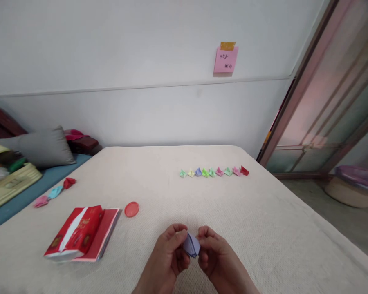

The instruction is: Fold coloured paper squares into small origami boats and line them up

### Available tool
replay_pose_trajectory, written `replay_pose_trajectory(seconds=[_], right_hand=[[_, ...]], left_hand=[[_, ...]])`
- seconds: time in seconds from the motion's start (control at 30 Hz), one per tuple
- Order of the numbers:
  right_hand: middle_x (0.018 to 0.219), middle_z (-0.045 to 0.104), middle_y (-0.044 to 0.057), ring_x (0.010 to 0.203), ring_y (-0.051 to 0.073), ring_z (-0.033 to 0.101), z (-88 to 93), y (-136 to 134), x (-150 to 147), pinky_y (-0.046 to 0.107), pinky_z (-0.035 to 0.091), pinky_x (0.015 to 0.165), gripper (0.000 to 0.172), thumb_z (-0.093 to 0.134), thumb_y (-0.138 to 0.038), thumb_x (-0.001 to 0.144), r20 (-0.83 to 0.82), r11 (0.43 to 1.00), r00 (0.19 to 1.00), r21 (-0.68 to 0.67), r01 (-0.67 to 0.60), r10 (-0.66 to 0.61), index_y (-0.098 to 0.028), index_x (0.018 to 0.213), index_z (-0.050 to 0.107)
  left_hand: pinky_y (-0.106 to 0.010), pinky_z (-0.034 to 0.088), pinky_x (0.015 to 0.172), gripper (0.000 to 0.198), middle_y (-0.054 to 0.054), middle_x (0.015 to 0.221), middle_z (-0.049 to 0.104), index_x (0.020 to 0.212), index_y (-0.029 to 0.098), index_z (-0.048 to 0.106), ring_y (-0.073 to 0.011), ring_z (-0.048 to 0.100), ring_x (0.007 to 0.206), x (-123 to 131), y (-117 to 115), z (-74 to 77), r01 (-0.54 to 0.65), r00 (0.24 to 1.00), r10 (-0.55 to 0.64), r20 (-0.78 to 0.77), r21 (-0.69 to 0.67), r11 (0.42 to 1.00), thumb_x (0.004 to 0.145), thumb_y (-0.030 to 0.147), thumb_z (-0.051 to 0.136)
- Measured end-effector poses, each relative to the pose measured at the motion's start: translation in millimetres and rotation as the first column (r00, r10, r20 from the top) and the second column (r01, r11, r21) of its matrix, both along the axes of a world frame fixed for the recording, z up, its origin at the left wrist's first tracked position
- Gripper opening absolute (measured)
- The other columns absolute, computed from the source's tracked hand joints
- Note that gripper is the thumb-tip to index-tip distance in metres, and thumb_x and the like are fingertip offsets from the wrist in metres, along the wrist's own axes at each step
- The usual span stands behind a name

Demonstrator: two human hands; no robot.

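Low in the middle of the view, my left hand (168,255) and my right hand (216,255) meet over a small folded piece of lavender paper (191,245). Both hands pinch it, the left from the left side and the right from the right, just above the cream tablecloth (263,228). Farther back on the table, several small folded paper shapes (213,172) lie in a row, in green, yellow, blue, pink and red.
A red tissue pack (76,232) lies on a pink pad at the left, with a round red lid (131,209) beside it. Three folded paper pieces (53,192) lie near the left edge. A pink note (225,59) hangs on the wall. A basket (12,183) and grey cushion (43,149) are at far left.
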State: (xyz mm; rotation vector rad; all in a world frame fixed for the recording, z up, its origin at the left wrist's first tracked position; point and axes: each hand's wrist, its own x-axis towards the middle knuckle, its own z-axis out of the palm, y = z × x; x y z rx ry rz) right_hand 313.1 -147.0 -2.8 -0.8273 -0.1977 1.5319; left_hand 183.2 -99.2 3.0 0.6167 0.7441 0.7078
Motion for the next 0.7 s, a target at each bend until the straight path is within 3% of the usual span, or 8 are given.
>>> replay_pose_trajectory(seconds=[0.17,0.27,0.37,0.5,0.63,0.7], right_hand=[[0.047,0.052,-0.007,0.036,0.004,0.043,-7.3,0.8,-6.6,0.015,0.028,0.037,0.016,0.068,-0.013,0.064,0.191,1.000,0.981,0.005,-0.015,0.013,-0.018,0.070,0.055],[0.049,0.054,-0.008,0.036,0.003,0.043,-11.1,1.4,-6.9,0.013,0.030,0.037,0.020,0.070,-0.012,0.062,0.107,0.999,0.994,-0.051,0.010,-0.005,-0.019,0.070,0.053],[0.046,0.052,-0.008,0.036,0.003,0.043,-15.9,3.1,-3.8,0.012,0.032,0.038,0.022,0.072,-0.013,0.061,0.008,0.992,1.000,-0.125,0.021,-0.020,-0.020,0.070,0.053],[0.042,0.050,-0.008,0.037,0.005,0.042,-15.4,4.6,-0.2,0.014,0.033,0.039,0.020,0.073,-0.017,0.061,0.030,0.992,0.999,-0.124,0.022,-0.019,-0.019,0.070,0.056],[0.057,0.057,-0.004,0.044,0.006,0.046,-0.9,1.2,-2.0,0.017,0.032,0.042,0.009,0.065,-0.016,0.068,0.313,1.000,0.950,-0.017,0.014,-0.008,-0.016,0.077,0.064],[0.065,0.060,-0.001,0.052,0.009,0.050,6.5,-1.7,-3.9,0.020,0.035,0.046,0.015,0.060,-0.014,0.068,0.580,0.999,0.815,0.050,-0.008,-0.022,-0.017,0.081,0.067]], left_hand=[[-0.016,0.030,0.039,0.027,0.008,0.052,0.054,0.095,0.015,0.054,-0.0040,0.043,0.039,2.5,-1.8,-0.9,-0.085,0.987,0.089,-0.134,0.034,0.996,0.071,0.013,0.065],[-0.015,0.029,0.038,0.027,0.008,0.051,0.054,0.093,0.015,0.055,-0.0034,0.041,0.036,4.8,-2.6,-1.8,-0.123,0.981,0.126,-0.150,0.032,0.992,0.068,0.013,0.065],[-0.014,0.032,0.039,0.028,0.007,0.054,0.057,0.096,0.017,0.057,-0.0039,0.045,0.038,6.7,-2.9,-3.5,-0.099,0.993,0.097,-0.072,-0.024,0.995,0.070,0.017,0.068],[-0.015,0.040,0.043,0.019,0.002,0.058,0.061,0.087,0.013,0.065,-0.0055,0.052,0.045,7.1,-3.5,-4.4,-0.004,0.999,0.005,0.049,-0.022,1.000,0.069,0.014,0.072],[-0.014,0.045,0.046,0.009,-0.002,0.061,0.064,0.078,0.009,0.069,-0.0053,0.055,0.047,4.8,-1.7,-3.0,-0.086,0.993,0.094,0.068,-0.104,0.991,0.070,0.007,0.070],[-0.015,0.047,0.047,0.010,-0.002,0.062,0.065,0.080,0.010,0.070,-0.0061,0.057,0.048,3.2,0.0,-2.1,-0.134,0.987,0.146,0.070,-0.154,0.979,0.071,0.005,0.068]])
